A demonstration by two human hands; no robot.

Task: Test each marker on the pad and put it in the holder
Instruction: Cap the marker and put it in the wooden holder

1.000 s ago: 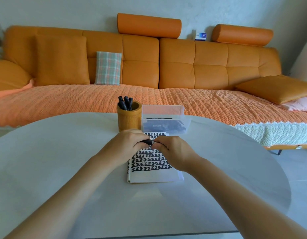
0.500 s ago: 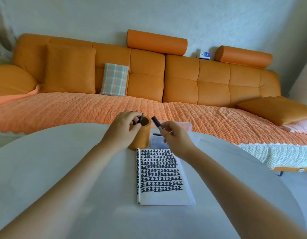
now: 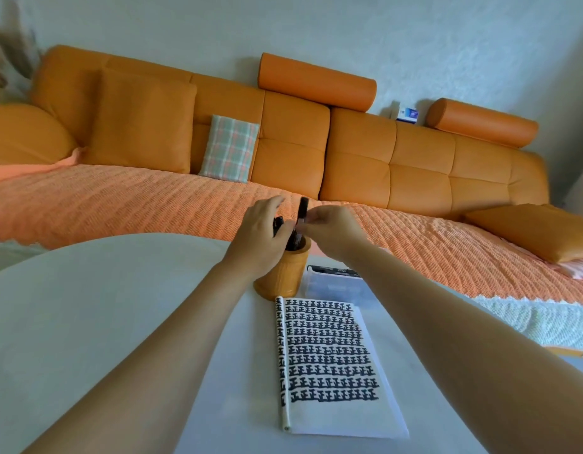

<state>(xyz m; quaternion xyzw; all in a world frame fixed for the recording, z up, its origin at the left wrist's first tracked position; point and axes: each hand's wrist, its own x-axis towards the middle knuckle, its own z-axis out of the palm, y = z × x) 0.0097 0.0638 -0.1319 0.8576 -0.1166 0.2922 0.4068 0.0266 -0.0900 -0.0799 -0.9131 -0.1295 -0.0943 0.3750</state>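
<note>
- holding a black marker point(image 3: 302, 211) upright over the holder point(image 3: 280, 273), the right hand point(image 3: 332, 227) pinches it between thumb and fingers, lower end pointing into the holder's mouth.
- left hand point(image 3: 259, 231) lies against the holder's rim, fingers mostly straight, touching the stored markers point(image 3: 278, 222); it grips nothing visible.
- pad point(image 3: 329, 355) lies flat on the surface point(image 3: 87, 322), just beside the holder, with rows of black test marks over most of the page.
- judgement: this marker looks tested and is being placed; several are done.
- clear box point(image 3: 336, 285) behind the pad shows something dark; how many markers remain cannot be told.
</note>
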